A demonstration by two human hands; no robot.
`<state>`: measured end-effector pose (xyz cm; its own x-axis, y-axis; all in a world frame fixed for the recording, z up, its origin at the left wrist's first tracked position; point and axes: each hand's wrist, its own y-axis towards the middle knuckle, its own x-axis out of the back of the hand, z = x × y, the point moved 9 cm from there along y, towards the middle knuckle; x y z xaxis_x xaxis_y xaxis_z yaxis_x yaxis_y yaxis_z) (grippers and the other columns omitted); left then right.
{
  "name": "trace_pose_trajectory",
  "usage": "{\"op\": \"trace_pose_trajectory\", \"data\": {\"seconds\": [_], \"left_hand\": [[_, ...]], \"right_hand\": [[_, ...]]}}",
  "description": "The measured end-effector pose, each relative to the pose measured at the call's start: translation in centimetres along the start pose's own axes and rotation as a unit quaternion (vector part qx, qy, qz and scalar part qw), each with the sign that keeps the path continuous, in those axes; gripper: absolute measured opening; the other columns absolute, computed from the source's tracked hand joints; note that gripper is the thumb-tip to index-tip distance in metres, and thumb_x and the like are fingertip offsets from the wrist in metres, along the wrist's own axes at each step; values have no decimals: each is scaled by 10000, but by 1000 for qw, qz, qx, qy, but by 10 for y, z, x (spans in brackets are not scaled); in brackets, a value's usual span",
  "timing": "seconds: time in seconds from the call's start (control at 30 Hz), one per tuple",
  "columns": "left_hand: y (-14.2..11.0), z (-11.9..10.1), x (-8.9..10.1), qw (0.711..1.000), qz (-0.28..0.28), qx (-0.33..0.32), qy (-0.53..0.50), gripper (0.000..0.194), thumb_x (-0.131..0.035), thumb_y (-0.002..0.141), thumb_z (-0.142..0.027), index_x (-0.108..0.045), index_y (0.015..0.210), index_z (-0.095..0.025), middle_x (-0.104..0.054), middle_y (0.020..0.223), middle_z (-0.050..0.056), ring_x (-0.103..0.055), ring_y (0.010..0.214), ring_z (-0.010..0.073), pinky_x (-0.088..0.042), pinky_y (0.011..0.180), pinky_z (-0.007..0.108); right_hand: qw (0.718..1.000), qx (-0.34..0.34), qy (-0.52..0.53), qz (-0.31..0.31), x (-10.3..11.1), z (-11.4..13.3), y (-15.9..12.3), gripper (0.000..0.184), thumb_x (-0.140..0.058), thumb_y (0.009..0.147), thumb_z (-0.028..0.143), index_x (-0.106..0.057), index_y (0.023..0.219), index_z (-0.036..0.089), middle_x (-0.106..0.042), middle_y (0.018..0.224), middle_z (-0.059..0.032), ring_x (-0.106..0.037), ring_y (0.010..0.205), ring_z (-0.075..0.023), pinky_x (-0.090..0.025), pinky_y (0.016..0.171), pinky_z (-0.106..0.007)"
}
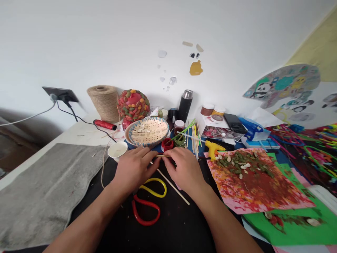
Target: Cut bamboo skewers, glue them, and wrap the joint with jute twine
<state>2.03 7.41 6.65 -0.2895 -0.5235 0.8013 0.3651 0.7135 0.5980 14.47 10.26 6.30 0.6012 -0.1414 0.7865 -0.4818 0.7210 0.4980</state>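
My left hand [134, 168] and my right hand [183, 168] meet over the black mat [171, 225], fingertips pinched together on a thin stick [161, 156] held level between them. A second pale wooden stick [173, 187] lies slanted on the mat under my right hand. Scissors with one yellow and one red handle loop [149, 202] lie just below my hands. A woven basket [149, 131] with pale seeds stands right behind my fingers, beside a small white cup [117, 150].
A grey towel [39, 189] covers the left of the table. At right lie a red painted sheet [252, 182] with seeds, a yellow glue gun [212, 149] and green paper. Twine spool [104, 102], beaded ball [133, 104], black flask [185, 104], jars and coloured sticks [193, 135] line the back.
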Motion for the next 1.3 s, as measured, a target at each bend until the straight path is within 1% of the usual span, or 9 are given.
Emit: {"op": "trace_pose_trajectory", "data": {"seconds": [0.23,0.4,0.57,0.8,1.03,1.3], "left_hand": [[-3,6,-6,999,28,32,6,244,-608,1014,-337,-777,927,-184,-802,863,75,-751,749,238,-550,686,354],[-4,11,-12,996,62,69,-11,239,-638,991,-352,-769,868,-194,-804,854,64,-748,746,230,-491,645,322],[-4,14,-15,990,93,101,-44,218,-644,977,-344,-772,874,-201,-802,835,44,-738,760,221,-430,620,299],[-7,17,-22,977,151,150,-27,292,-600,990,-391,-787,876,-198,-801,857,54,-741,795,229,-401,615,308],[-6,16,-29,961,200,189,-15,323,-578,1000,-421,-797,894,-210,-819,881,53,-755,814,241,-370,607,314],[-7,15,-36,951,227,211,4,400,-523,1010,-468,-805,882,-214,-823,868,84,-764,789,268,-364,588,330]], "right_hand": [[1000,-4,-6,17,-5,0,0,84,-653,1019,201,-735,1003,191,-768,962,-58,-690,914,-255,-464,829,-385],[1000,-12,-11,25,-7,-2,-1,85,-665,1007,208,-744,982,190,-771,939,-51,-696,897,-252,-452,823,-378],[999,-18,-8,33,-10,-3,-2,95,-662,1004,219,-746,975,186,-780,951,-50,-704,903,-251,-461,831,-379],[998,-36,-3,49,-14,-6,-1,92,-664,1005,223,-741,964,193,-783,944,-55,-709,902,-252,-469,834,-367],[996,-53,-3,71,-19,-11,-2,91,-668,1002,210,-742,951,196,-789,940,-51,-716,876,-245,-473,796,-359],[993,-82,-17,79,-24,-17,-4,103,-661,986,202,-754,940,200,-800,932,-51,-722,862,-246,-455,772,-356]]}}
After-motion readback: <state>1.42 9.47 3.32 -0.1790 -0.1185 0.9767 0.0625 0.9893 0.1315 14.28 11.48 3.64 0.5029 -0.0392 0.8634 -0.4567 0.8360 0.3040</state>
